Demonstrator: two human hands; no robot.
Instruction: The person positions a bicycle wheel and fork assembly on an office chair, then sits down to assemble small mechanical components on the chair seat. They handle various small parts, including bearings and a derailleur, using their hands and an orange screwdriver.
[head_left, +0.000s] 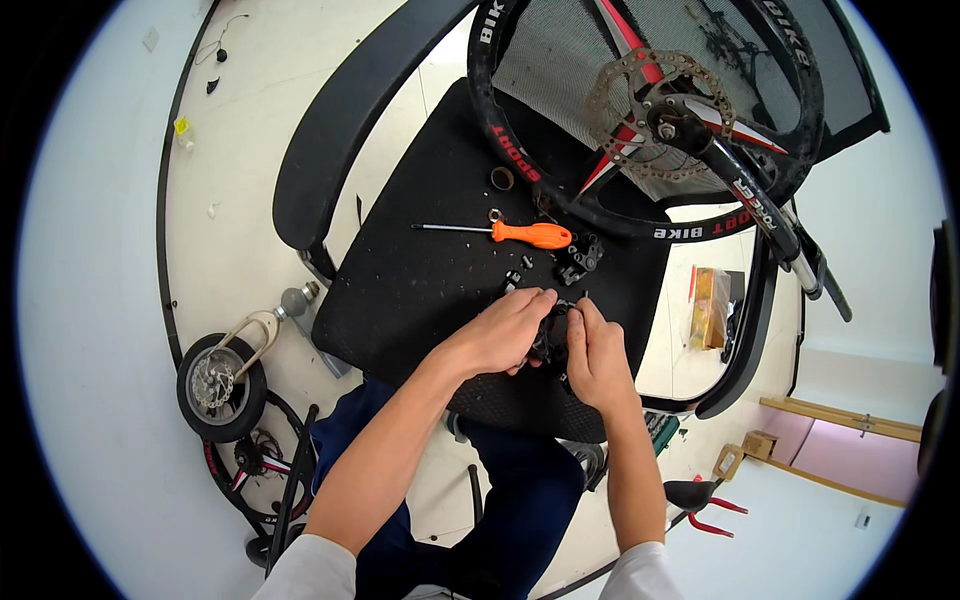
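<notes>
- the left hand (500, 335) and the right hand (597, 355) meet over the front part of a black office chair seat (410, 290), which serves as the surface here.
- between them sits a small black metal part (552, 335), just below the middle of the view, at about 6 o'clock from the screwdriver.
- the left hand's fingers (535, 300) are curled together over the top and left side of the part; the right hand's fingers (583, 318) are pressed on its right side, so both hands are clamped on it.
- most of the part is hidden by the hands, so its exact shape cannot be told.
- an orange-handled screwdriver (500, 232) lies flat on the seat at 12 o'clock from the hands, its shaft pointing to 9 o'clock.
- a second black bracket-like piece (580, 258) lies just beside the screwdriver handle, at 1 o'clock from the hands, with a few small loose black bits near it.
- a small brown ring (502, 178) rests on the seat near the tyre, at 12 o'clock from the screwdriver.
- a bicycle wheel (520, 160) with a rusty disc rotor (622, 85) leans against the chair's mesh back at 12 to 1 o'clock.
- on the floor at 8 o'clock lies a small wheel (220, 388) with its own disc.
</notes>
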